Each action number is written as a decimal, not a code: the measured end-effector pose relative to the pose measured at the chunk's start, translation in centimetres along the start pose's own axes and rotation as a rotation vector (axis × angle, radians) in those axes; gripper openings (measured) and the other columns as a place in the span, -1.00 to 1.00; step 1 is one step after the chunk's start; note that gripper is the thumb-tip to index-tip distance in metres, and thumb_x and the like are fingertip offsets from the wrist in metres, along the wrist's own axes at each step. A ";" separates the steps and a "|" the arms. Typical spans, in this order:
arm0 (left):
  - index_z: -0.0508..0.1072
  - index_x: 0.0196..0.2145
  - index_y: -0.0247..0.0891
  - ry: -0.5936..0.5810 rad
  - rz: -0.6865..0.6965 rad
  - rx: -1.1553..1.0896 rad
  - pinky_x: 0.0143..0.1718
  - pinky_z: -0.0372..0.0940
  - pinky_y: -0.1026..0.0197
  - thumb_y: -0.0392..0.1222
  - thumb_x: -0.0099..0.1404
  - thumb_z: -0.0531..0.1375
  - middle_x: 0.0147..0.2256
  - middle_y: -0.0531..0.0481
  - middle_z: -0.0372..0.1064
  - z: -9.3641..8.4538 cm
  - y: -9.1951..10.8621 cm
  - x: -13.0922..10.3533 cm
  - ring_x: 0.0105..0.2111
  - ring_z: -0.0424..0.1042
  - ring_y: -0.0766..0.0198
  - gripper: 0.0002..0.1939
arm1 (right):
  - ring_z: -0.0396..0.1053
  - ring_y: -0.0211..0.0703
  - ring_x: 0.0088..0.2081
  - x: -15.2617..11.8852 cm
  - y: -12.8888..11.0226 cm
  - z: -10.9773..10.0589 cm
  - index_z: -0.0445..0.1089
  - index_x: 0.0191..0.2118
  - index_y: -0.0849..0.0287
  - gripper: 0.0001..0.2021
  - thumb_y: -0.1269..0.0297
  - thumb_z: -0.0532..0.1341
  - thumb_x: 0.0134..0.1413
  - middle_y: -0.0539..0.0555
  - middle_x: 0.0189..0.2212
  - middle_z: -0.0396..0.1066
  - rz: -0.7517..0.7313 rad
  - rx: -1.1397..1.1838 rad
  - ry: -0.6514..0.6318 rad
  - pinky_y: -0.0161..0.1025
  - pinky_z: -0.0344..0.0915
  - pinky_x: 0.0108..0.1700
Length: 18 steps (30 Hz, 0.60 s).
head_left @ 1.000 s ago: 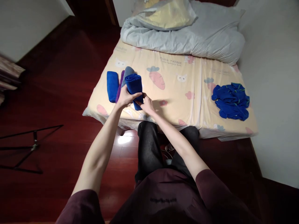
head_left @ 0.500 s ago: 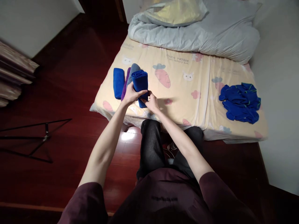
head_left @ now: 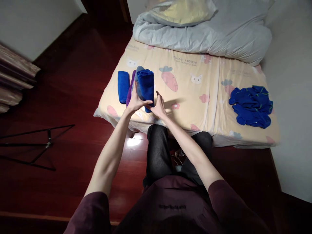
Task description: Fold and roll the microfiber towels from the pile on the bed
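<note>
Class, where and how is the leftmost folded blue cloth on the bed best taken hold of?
Probably grip the folded blue cloth across its far end, from above, by both long sides: it is narrow, with a gap there beside the purple cloth, while their near ends look close together.

From my remote seat I saw a bed beneath the fingers, its cream sheet printed with carrots and rabbits. Beyond them lay a pale grey quilt and a yellow pillow. Well left of them I made out a gathered curtain and a black tripod base on glossy dark-red floorboards, where white glare shone nearer me. A pale wall rose well right of them.
</note>
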<state>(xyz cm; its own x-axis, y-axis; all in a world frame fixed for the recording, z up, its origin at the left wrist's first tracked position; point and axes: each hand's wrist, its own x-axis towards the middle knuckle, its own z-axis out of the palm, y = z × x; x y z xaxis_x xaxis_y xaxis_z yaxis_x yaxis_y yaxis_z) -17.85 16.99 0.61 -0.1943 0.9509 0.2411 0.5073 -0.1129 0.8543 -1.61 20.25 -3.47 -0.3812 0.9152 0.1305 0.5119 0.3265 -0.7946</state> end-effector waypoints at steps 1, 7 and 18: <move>0.17 0.38 -0.48 0.015 -0.019 -0.002 0.50 -0.06 -0.17 0.20 -0.02 0.58 0.40 -0.52 0.10 -0.2 -0.4 -0.5 0.49 -0.04 -0.16 0.22 | 0.00 0.20 0.54 -0.1 0.1 0.0 -0.20 0.59 0.18 0.07 0.14 0.44 0.17 0.36 0.54 -0.05 0.006 -0.005 0.000 0.12 0.10 0.52; 0.19 0.43 -0.29 0.049 -0.102 0.059 0.55 -0.13 -0.11 0.25 -0.11 0.61 0.43 -0.43 0.12 -1.0 -2.4 -2.5 0.54 -0.11 -0.19 0.29 | -0.02 0.21 0.55 -0.6 1.4 0.8 -0.26 0.60 0.19 0.12 0.12 0.45 0.15 0.38 0.56 -0.10 0.056 -0.039 -0.043 0.15 0.08 0.53; 0.37 0.36 -0.26 -0.076 -0.035 0.260 0.50 -0.17 -0.38 0.38 0.27 0.31 0.48 -0.40 0.07 1.0 -3.1 0.4 0.52 -0.07 -0.35 -0.10 | -0.01 0.28 0.55 -1.0 4.0 4.0 0.08 0.53 0.18 -0.16 0.16 0.40 0.25 0.36 0.51 0.07 0.119 -0.173 -0.272 0.25 0.07 0.52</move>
<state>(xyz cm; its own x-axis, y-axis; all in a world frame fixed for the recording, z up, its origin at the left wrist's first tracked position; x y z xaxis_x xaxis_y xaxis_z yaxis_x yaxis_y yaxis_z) -18.65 18.05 -2.45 -0.1568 0.9729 0.1697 0.7021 -0.0110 0.7120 -2.22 19.67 -9.15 -0.4902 0.8605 -0.1388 0.6795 0.2776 -0.6791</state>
